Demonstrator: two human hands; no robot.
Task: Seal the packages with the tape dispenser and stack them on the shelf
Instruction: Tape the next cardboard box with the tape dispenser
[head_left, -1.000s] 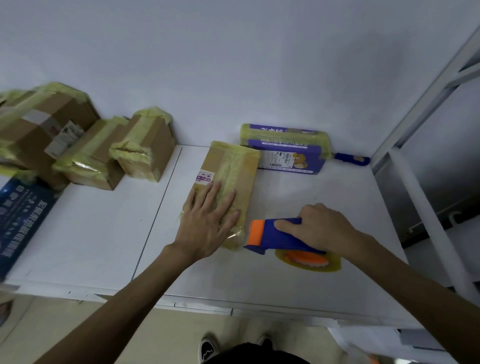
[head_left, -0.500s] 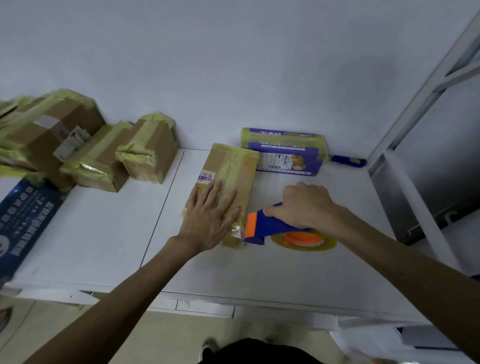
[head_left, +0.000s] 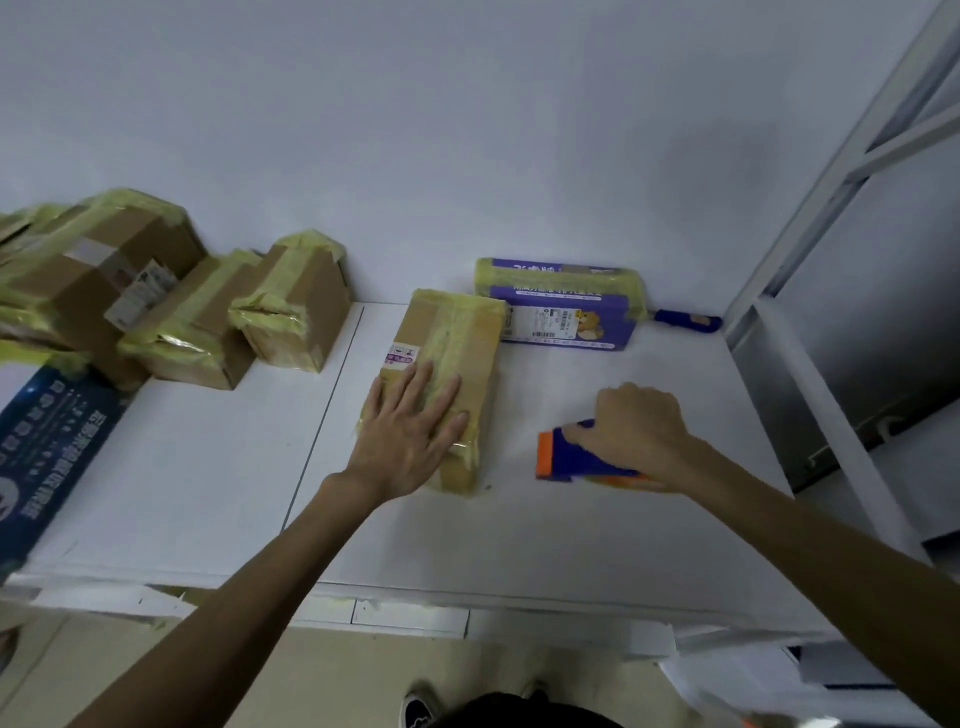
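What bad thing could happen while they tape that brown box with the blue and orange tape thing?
1. The left hand lies flat on the brown package; the tape dispenser in the right hand points its orange end that way, so it might catch those fingers.
2. A flat palm only presses, so the package could slide on the smooth white table.

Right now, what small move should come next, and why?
Probably curl the left hand round the tape-wrapped brown cardboard package to lift it: the hand lies flat on top, and the right hand holds the blue-and-orange tape dispenser apart from it.
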